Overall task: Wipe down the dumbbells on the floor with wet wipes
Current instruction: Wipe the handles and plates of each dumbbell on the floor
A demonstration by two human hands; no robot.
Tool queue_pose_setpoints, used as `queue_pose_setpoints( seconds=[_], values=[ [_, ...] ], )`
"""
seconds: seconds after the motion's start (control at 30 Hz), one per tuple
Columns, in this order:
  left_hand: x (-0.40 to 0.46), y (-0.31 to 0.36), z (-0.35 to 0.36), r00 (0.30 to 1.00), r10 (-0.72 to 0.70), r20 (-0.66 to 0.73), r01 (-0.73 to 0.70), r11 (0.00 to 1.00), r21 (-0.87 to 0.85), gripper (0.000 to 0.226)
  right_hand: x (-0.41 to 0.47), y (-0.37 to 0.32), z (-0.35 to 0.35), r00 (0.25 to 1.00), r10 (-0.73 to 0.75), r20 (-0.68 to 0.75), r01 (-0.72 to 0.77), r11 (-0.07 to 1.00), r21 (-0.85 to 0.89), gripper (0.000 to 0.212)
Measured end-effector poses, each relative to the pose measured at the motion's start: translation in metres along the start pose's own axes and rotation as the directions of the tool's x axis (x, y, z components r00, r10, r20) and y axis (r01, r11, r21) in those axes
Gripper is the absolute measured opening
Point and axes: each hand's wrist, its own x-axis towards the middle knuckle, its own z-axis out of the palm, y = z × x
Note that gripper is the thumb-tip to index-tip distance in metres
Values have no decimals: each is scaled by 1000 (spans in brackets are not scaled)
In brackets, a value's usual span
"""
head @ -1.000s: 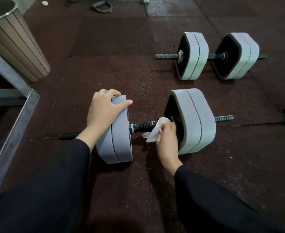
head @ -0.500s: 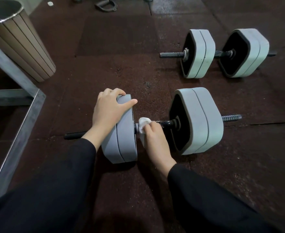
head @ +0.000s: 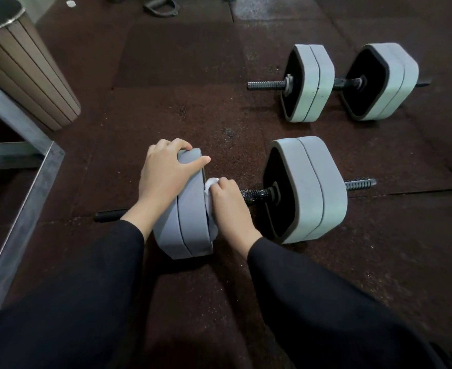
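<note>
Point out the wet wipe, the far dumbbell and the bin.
wet wipe (head: 211, 182): head view, white fold above the knuckles.
far dumbbell (head: 316, 81): head view, left grey plate.
bin (head: 30, 78): head view, slatted side.

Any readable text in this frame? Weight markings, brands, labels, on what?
None readable.
Near dumbbell: grey plates and black inner faces show no marking.
Far dumbbell: plates likewise blank from this angle.
Wet wipe: plain white, mostly hidden by the right hand.
Slatted bin: no label visible.
The left hand covers part of the near plate, so a marking there cannot be ruled out.
</note>
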Motion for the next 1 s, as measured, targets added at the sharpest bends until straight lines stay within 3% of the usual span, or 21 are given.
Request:
queue_pose_setpoints(
  seconds=[0.07,0.13,0.23,0.43,0.6,0.7,0.77,0.87,0.93,1.0],
  values=[
    [-1,0,-1,1000,-1,8,1,1000,0,42,12,1,-10,996,5,93,11,985,-173,18],
    [-2,0,-1,1000,-2,17,2,1000,-6,43,17,13,-17,976,110,188,-48,950,-308,26],
    [-2,0,-1,1000,-8,21,8,1000,-9,45,13,32,-23,964,239,118,-167,887,-431,34],
    [-3,2,-2,999,-9,33,9,1000,-7,50,10,35,-29,945,308,108,-221,846,-485,32],
    [-3,1,-2,1000,-16,26,17,1000,-14,49,9,30,-31,941,306,146,-168,795,-583,27],
    [-2,2,-2,999,-29,23,30,999,-26,49,8,19,-40,946,280,164,-158,839,-520,25],
    [-4,3,-3,999,-29,12,30,999,-36,48,5,14,-59,964,244,103,-187,901,-391,22],
    [-9,4,-5,998,-20,-54,19,999,-26,47,0,18,-103,977,163,-140,-189,962,-197,34],
    [-14,5,-5,996,-13,-90,15,1000,18,51,3,33,-134,925,191,-330,-240,964,-114,39],
    [-17,6,-7,992,-48,-114,53,998,41,58,11,56,-158,854,268,-446,-326,944,-57,28]
  ],
)
